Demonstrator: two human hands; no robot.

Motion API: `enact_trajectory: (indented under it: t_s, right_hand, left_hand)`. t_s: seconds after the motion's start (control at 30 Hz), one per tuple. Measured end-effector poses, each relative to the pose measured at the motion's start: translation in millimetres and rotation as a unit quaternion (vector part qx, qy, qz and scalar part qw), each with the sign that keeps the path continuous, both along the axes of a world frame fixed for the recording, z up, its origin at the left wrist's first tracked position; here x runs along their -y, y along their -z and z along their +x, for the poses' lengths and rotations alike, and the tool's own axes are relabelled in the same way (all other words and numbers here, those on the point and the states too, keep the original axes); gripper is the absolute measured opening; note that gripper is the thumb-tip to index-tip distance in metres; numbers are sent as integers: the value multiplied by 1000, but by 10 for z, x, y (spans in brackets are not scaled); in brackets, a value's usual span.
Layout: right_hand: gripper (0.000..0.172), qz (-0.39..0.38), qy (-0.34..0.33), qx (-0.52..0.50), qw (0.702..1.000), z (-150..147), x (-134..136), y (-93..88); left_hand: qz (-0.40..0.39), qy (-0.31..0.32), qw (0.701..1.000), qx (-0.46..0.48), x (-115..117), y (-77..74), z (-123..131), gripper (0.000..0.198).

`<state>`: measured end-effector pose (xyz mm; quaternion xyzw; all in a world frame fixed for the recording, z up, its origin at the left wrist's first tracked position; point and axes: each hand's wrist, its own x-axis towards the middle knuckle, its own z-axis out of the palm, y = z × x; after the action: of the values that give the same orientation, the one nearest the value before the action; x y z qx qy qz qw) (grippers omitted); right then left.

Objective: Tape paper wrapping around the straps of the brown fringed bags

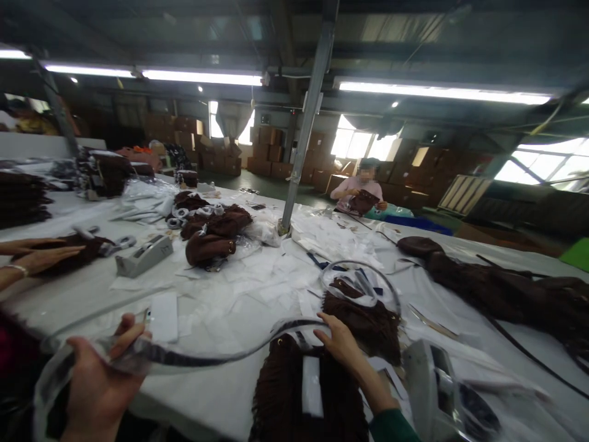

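My left hand (103,380) is closed around a dark bag strap (202,361) covered in clear plastic film, and a loop of the film hangs at its left. The strap curves across to a dark brown fringed bag (276,393) at the front of the table. My right hand (343,347) is at the strap's other end, over the top of that bag, with thumb and fingers lightly about the strap. A white paper strip (312,387) lies on the bag. Just behind is a second fringed bag (363,319) with a plastic-wrapped strap.
Grey tape dispensers stand at right (432,387) and left (145,255). Brown bags (211,245) and white paper sheets (257,288) cover the middle. A co-worker's hands (46,258) rest on a brown item at left. Another person (361,187) sits beyond the metal post (306,123).
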<state>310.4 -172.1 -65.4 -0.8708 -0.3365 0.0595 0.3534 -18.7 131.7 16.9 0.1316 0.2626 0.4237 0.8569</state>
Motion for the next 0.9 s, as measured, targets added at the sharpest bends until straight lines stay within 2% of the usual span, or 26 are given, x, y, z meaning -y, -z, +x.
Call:
enact_trajectory:
  t_s: [0.07,0.13,0.27,0.37,0.43,0.57,0.63,0.7,0.8,0.9]
  right_hand:
    - [49,-19,-34,13,999,-112,-151,-77]
    - [51,-28,-79,21,996,-291,-334,-173]
    - [65,-34,-223,35,974,-840,-776,-435]
    - [72,-5,-315,44,948,-1285,-1064,-659]
    - [64,25,-347,33,937,-1528,-1195,-784]
    - [25,35,-403,-53,913,-1842,-1310,-883]
    - [25,41,-400,-74,913,-1891,-1297,-865]
    - [27,78,-363,-36,928,-1848,-1229,-847]
    - [28,152,-294,103,938,-1641,-1015,-892]
    - [40,192,-213,265,921,-1413,-725,-1027]
  left_hand:
    - [39,8,997,67,-20,34,-37,60]
    - [39,18,994,97,-49,69,-69,62]
    - [31,32,992,120,-49,83,-75,64]
    - [44,51,988,140,55,43,-30,63]
    - [59,71,984,153,160,11,14,58]
    - [110,140,969,172,368,-38,97,53]
    - [155,177,957,168,436,-63,120,56]
    - [211,214,942,147,473,-84,127,54]
    - [272,300,910,90,496,-76,122,62]
    - [273,418,865,53,540,-3,116,54]
